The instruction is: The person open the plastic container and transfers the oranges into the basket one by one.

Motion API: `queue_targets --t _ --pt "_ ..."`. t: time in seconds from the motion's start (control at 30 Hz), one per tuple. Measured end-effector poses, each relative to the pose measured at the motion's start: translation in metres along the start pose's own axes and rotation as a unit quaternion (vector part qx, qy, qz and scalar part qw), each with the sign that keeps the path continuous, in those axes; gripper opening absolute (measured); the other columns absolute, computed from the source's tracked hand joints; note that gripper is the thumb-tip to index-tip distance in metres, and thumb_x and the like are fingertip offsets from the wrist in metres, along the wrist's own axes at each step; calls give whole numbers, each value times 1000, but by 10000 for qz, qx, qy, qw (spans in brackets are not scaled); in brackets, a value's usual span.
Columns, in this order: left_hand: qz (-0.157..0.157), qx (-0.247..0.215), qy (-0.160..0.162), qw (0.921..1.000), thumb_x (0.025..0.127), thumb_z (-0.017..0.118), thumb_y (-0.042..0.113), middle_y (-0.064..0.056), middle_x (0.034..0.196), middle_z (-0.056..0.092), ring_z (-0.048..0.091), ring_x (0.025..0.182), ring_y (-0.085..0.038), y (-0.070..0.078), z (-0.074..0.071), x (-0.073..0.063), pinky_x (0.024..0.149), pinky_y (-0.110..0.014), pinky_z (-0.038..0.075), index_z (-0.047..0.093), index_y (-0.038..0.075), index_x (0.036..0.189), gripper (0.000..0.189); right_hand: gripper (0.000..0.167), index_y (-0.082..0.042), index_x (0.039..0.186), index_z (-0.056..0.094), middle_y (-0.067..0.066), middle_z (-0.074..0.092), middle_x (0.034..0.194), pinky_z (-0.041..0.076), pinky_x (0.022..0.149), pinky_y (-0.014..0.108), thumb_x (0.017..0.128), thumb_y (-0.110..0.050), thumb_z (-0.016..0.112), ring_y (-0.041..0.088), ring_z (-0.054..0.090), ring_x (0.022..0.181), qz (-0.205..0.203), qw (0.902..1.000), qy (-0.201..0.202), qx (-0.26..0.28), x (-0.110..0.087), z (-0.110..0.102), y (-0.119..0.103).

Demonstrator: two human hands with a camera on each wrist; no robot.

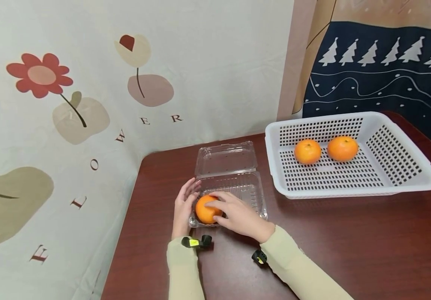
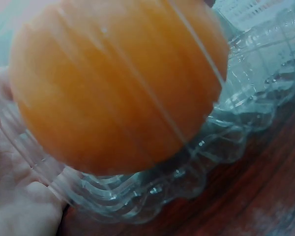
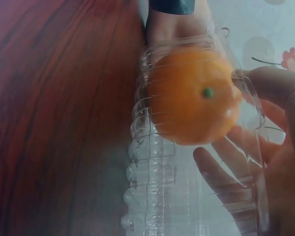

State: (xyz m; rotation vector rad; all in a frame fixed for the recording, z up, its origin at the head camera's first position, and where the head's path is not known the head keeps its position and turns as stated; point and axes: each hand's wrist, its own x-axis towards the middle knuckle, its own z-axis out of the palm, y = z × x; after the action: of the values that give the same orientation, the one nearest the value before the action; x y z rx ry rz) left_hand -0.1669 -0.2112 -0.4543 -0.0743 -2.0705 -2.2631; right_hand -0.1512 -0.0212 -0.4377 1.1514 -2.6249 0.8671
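An orange [image 1: 205,209] sits in the near left corner of a hinged clear plastic container [image 1: 243,187], whose lid [image 1: 225,159] lies folded back. My right hand [image 1: 237,214] reaches over the right side and holds the orange, thumb in front and fingers across its top and back. Through the clear wall, the right wrist view shows the orange's green stem mark and the thumb against its side. My left hand [image 1: 183,206] stands at the container's left side with loosely bent fingers by the rim. In the left wrist view, the orange [image 2: 118,88] fills much of the picture behind the wall.
To the right stands a white slotted plastic basket [image 1: 350,192] with two more oranges [image 1: 307,151] in it. Everything stands on a dark reddish-brown table [image 1: 342,246]. A printed curtain [image 1: 215,83] hangs close behind the table and along its left side.
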Motion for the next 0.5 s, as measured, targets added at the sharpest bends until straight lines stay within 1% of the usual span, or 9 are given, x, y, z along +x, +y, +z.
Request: queue_targets --t 0.2,0.33,0.5 --pt "-35 55 29 10000 91 41 0 -15 131 44 38 122 -29 1 0 0 102 -39 28 36 5 134 44 43 -24 123 55 3 41 132 39 94 34 81 -25 63 18 39 119 -9 10000 48 -45 1 2 0" --pt "-22 3 29 10000 91 40 -1 -16 132 44 38 122 -30 -1 -1 2 101 -36 30 36 4 134 44 47 -25 125 53 5 41 132 43 89 34 80 -26 65 20 41 117 93 9999 51 -76 2 3 -1" --pt "91 -100 -26 9999 90 40 -4 -21 132 42 37 122 -33 -1 -1 2 100 -34 32 35 0 134 44 50 -25 127 51 5 41 130 44 87 34 79 -25 66 20 42 115 132 9997 138 -146 4 5 -2"
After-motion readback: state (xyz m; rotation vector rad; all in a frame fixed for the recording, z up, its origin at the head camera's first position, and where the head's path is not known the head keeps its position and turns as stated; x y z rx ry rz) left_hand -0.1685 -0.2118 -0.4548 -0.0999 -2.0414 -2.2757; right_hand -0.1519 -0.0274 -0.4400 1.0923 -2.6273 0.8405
